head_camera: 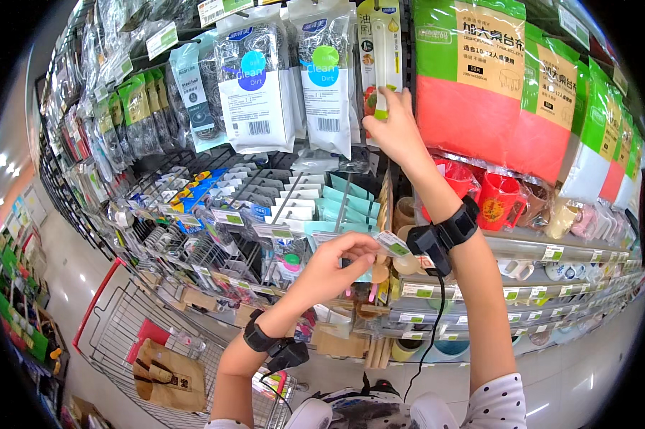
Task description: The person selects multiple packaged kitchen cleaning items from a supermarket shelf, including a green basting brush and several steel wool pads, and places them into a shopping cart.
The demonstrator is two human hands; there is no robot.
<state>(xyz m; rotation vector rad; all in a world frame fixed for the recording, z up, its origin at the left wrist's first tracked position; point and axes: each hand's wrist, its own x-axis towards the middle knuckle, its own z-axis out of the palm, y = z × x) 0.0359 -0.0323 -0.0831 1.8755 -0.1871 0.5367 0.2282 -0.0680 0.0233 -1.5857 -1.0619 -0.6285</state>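
Note:
A carded basting brush with a pale handle hangs from a hook at the upper middle. My right hand is at its lower part, thumb near the left edge and fingers near the right. Bagged steel wool scourers hang just left of it. On its right are red packs of disposable tablecloths. Lower down, my left hand has its fingers bent beside a small price tag; whether they grip the tag is unclear. Both wrists wear black strapped devices.
Red mugs and other wrapped cups stand on the shelf below the tablecloths. Metal hooks with small packets jut out at mid height. A wire shopping cart with a brown paper bag stands at lower left. A black cable hangs from my right wrist.

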